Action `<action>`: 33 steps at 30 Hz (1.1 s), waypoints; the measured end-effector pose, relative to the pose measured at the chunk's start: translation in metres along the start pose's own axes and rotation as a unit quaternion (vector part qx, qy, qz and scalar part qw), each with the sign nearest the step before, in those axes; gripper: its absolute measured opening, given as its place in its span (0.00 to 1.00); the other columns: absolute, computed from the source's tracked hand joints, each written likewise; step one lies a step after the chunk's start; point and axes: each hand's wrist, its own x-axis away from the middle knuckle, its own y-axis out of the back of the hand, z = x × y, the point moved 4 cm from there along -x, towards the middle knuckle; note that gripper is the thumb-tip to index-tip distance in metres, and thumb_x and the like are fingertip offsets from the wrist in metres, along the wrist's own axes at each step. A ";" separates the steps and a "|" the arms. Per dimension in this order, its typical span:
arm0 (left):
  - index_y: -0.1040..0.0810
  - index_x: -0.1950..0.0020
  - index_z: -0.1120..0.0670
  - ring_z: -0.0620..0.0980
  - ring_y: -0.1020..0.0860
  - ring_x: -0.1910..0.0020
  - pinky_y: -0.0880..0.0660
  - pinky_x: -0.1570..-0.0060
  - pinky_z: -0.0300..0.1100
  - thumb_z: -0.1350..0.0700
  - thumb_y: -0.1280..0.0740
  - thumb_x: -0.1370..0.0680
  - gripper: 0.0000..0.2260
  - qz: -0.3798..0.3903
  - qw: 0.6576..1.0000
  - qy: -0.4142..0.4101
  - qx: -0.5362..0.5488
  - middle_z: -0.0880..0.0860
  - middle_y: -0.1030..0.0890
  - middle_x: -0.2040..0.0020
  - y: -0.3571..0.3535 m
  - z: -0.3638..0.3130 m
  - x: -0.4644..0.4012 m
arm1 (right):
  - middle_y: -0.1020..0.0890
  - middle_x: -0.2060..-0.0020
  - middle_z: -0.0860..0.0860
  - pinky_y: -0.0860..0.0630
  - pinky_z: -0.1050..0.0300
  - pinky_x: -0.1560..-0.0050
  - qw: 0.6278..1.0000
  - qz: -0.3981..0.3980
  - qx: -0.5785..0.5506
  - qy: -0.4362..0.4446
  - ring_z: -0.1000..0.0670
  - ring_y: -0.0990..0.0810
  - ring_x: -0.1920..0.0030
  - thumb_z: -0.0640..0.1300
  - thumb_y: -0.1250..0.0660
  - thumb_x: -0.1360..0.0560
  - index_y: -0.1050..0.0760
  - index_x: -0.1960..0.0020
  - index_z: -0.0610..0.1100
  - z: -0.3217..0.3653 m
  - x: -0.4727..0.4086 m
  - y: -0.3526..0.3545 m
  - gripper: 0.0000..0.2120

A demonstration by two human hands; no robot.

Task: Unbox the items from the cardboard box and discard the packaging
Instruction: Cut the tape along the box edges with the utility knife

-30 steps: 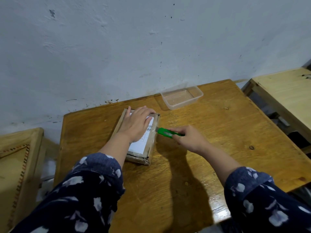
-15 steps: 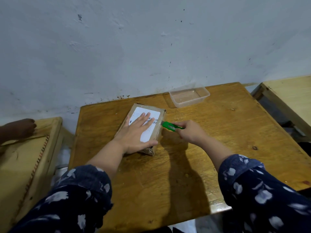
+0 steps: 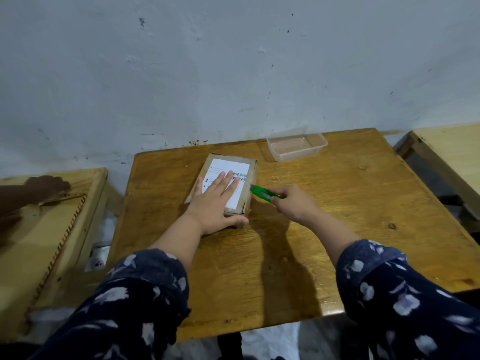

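Note:
A small cardboard box (image 3: 230, 162) with a white shipping label lies flat on the wooden table (image 3: 324, 229), near its far middle. My left hand (image 3: 217, 201) presses down flat on the box top, fingers straight over the label, thumb along the near edge. My right hand (image 3: 294, 203) grips a green box cutter (image 3: 263, 192), whose tip touches the right side of the box, roughly halfway along it.
A clear plastic tub (image 3: 297, 146) sits at the table's far edge by the wall. A second wooden table (image 3: 452, 152) stands to the right. On the left is a wooden bench (image 3: 39, 237) with another person's hand (image 3: 48, 185) on it.
My left hand has slid back toward me on the box, uncovering more of the label. The cutter has moved nearer along the box's right side. Another person's hand has come into view at left.

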 end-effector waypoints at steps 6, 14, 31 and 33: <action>0.62 0.22 0.48 0.47 0.65 0.24 0.61 0.27 0.63 0.23 0.48 0.32 0.48 0.002 0.999 0.041 0.006 0.48 0.64 0.22 -0.002 -0.003 -0.003 | 0.22 0.69 0.55 0.31 0.56 0.66 0.998 0.061 0.002 0.019 0.51 0.26 0.69 0.47 0.39 0.23 0.25 0.37 0.58 -0.007 0.017 -0.011 0.16; 0.62 0.22 0.47 0.47 0.65 0.24 0.62 0.27 0.62 0.24 0.48 0.31 0.47 0.013 0.998 0.050 0.019 0.47 0.64 0.22 0.004 -0.007 -0.002 | 0.22 0.68 0.49 0.33 0.59 0.72 0.994 0.033 -0.081 -0.062 0.52 0.29 0.72 0.40 0.40 0.24 0.24 0.36 0.55 -0.027 0.021 0.005 0.19; 0.62 0.22 0.47 0.47 0.63 0.23 0.57 0.28 0.65 0.22 0.51 0.32 0.48 0.013 0.989 0.143 0.035 0.47 0.64 0.22 0.004 -0.015 0.009 | 0.26 0.40 0.42 0.26 0.56 0.57 0.968 0.006 -0.235 -0.088 0.49 0.21 0.56 0.35 0.30 0.28 0.40 0.28 0.48 -0.028 0.020 0.040 0.33; 0.62 0.22 0.47 0.48 0.63 0.23 0.58 0.29 0.66 0.22 0.50 0.33 0.49 0.011 0.985 0.166 0.045 0.47 0.64 0.22 0.005 -0.013 0.008 | 0.24 0.43 0.41 0.24 0.58 0.62 0.973 -0.040 -0.207 -0.094 0.47 0.20 0.57 0.34 0.28 0.30 0.34 0.39 0.45 -0.026 0.013 0.036 0.24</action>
